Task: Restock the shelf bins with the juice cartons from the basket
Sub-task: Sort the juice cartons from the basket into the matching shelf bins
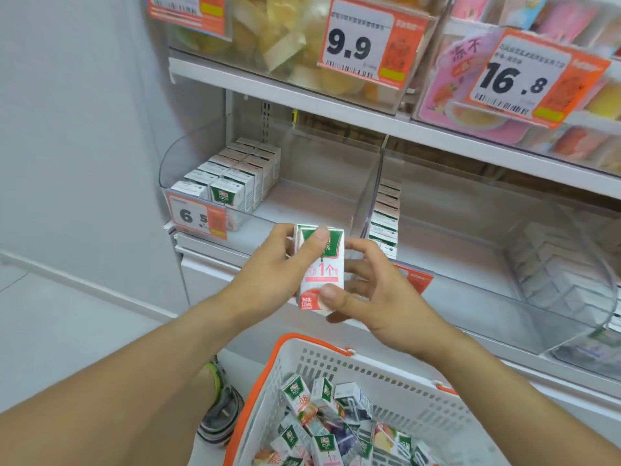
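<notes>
Both my hands hold a small stack of white, green and pink juice cartons (319, 274) upright in front of the shelf. My left hand (279, 264) grips it from the left with the thumb across the green top. My right hand (373, 294) holds its right side, thumb on the lower front. Below stands a white basket with an orange rim (279, 358), with several loose cartons (336, 422) lying in it. The clear left bin (188, 146) holds two rows of cartons (232, 176) along its left side. The middle bin (437, 230) has one row (386, 216) at its left wall.
A price tag reading 6.5 (196, 215) hangs on the left bin's front. The shelf above carries bins of fruit cups with tags 9.9 (363, 45) and 16.8 (524, 79). A further clear bin (578, 270) with white cartons sits at right. My shoe (221, 412) is beside the basket.
</notes>
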Tool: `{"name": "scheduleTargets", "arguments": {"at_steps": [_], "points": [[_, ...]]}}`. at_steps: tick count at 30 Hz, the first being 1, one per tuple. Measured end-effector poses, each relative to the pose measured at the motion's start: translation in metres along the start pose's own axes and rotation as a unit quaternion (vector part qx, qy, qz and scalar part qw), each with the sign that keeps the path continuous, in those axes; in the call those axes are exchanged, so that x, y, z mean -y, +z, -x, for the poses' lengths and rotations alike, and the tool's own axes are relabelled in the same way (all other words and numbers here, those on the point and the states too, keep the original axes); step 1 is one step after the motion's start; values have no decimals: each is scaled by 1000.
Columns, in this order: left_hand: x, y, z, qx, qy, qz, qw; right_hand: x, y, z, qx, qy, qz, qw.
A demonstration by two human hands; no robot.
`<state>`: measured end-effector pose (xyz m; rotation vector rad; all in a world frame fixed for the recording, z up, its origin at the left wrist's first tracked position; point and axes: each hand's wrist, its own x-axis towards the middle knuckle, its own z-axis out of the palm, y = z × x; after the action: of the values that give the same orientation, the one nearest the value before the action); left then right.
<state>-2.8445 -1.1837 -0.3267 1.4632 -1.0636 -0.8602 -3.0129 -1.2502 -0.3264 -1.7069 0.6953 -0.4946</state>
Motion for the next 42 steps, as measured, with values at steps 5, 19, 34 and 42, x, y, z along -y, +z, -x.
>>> {"name": "scheduleTargets", "arguments": {"at_steps": [5,19,34,42], "points": [[-7,-25,-2,21,69,-4,997,19,15,-26,-2,-79,51,996],[38,-111,-53,-188,185,-263,928,41,25,-164,-193,-146,58,969],[76,-101,-77,-245,258,-285,890,-29,14,-331,-249,-6,290,924],[79,-103,-74,-242,272,-278,889,-27,5,-332,-225,41,279,933]]}}
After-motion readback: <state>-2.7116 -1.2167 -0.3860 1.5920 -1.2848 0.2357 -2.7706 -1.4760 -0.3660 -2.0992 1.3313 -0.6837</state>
